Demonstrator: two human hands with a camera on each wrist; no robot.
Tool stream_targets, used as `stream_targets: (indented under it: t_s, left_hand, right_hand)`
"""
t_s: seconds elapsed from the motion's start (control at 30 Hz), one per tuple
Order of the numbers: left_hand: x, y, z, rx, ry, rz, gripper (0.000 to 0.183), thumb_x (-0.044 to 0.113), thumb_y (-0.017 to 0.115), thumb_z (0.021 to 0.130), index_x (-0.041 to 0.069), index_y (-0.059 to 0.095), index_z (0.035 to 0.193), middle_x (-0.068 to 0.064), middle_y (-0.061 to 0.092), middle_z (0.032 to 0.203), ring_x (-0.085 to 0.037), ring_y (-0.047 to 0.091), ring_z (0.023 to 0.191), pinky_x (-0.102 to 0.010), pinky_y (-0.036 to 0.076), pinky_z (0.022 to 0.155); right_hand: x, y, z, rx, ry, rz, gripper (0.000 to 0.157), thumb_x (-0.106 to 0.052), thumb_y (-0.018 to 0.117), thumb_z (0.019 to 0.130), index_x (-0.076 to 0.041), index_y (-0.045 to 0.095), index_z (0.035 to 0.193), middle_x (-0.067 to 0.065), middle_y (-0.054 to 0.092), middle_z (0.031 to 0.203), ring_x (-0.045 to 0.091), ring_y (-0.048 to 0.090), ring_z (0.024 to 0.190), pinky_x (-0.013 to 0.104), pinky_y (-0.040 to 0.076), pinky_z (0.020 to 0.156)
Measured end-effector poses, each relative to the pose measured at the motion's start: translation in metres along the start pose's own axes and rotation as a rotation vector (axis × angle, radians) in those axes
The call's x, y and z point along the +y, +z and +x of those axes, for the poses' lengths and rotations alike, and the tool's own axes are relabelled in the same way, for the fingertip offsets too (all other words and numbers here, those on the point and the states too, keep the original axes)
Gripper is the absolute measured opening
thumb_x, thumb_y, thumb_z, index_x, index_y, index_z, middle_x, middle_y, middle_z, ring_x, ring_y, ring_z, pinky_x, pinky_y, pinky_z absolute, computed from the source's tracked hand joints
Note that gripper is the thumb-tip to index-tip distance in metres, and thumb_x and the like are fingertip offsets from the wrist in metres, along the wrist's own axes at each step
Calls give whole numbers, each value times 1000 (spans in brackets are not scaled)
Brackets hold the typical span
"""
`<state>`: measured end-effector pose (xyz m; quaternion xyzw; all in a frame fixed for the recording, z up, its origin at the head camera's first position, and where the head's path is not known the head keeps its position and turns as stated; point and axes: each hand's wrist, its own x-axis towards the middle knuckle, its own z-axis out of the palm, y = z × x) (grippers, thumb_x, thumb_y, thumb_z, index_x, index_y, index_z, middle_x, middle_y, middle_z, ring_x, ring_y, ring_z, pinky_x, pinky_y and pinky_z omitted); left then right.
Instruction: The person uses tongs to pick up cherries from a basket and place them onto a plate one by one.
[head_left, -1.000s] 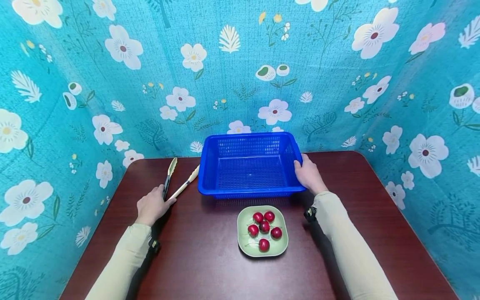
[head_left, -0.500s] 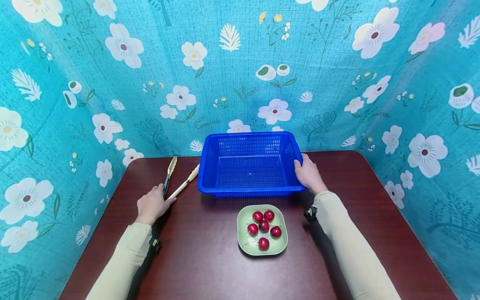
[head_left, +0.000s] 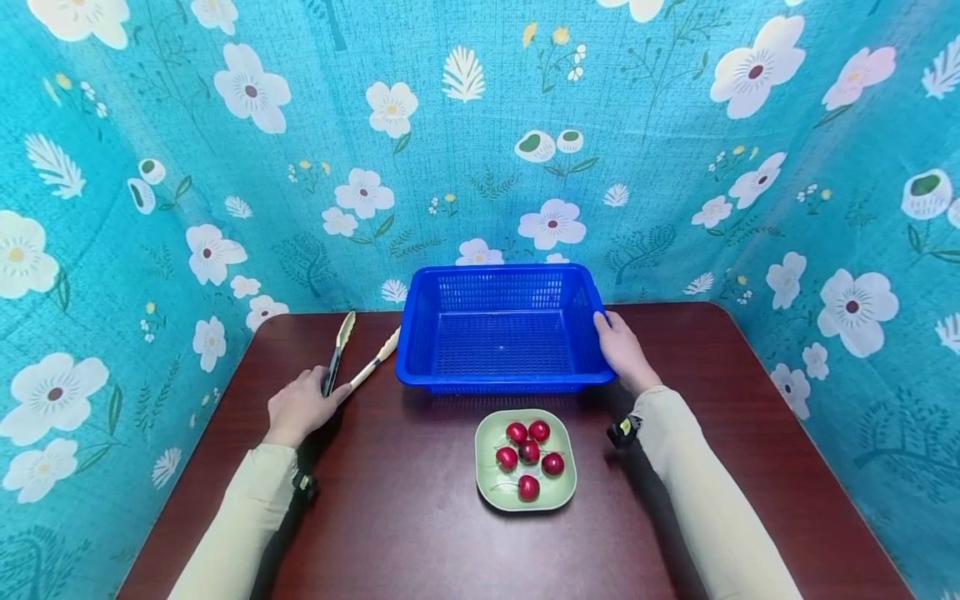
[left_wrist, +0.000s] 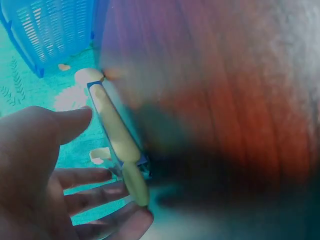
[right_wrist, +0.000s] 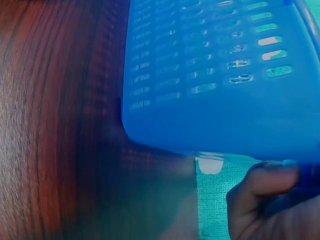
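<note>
My left hand is at the handle end of the pale-tipped tongs, which lie spread on the table at the left. In the left wrist view, the thumb stands away from the tongs' handle, and loosely bent fingers are by its end. My right hand holds the right rim of the blue plastic basket, thumb over the edge. In the right wrist view, a bent digit meets the basket's rim, and the basket wall hides much of the hand.
A light green square plate stands in front of the basket and bears several red cherries with stems. The dark red wooden table ends at the back against a teal flowered curtain.
My left hand has drawn back slightly, to the left along the tongs. The right hand has shifted a little to the right at the basket's rim. Tongs, basket and plate stay put.
</note>
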<state>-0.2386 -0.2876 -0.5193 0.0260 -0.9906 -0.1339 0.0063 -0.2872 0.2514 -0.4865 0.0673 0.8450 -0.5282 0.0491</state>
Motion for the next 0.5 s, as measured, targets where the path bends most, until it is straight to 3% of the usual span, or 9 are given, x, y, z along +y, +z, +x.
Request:
stream_targets:
  t_s: [0.1,0.2,0.33,0.5]
  left_hand:
    - [0,-7,0,39,18,-25,73,60,57,99,7,51,149,-25,60,133,-46,58,113,-64,49,86]
    - [2,-15,0,74,57,-48,80,65,51,100,13,38,160,-25,48,153,-50,48,130,-69,45,96]
    - [7,-28,0,118,132,-67,81,66,46,102,20,25,166,-20,32,167,-50,33,146,-71,32,111]
    - [12,-43,-1,196,192,-82,79,62,44,104,22,19,167,-15,20,172,-43,15,158,-68,11,122]
  right_hand:
    - [0,-4,-1,-5,0,11,74,-54,21,111,-4,18,165,22,23,170,41,22,157,57,19,126]
    - [1,-8,-3,8,-10,-55,76,-58,19,110,-7,15,166,17,17,172,39,13,160,56,13,127]
    - [-2,-15,-6,74,-77,-227,75,-59,18,109,-11,20,166,20,24,170,45,19,156,61,17,124]
    - [-9,-27,-11,191,-235,-421,69,-57,22,111,-17,19,167,29,34,160,51,32,147,68,27,115]
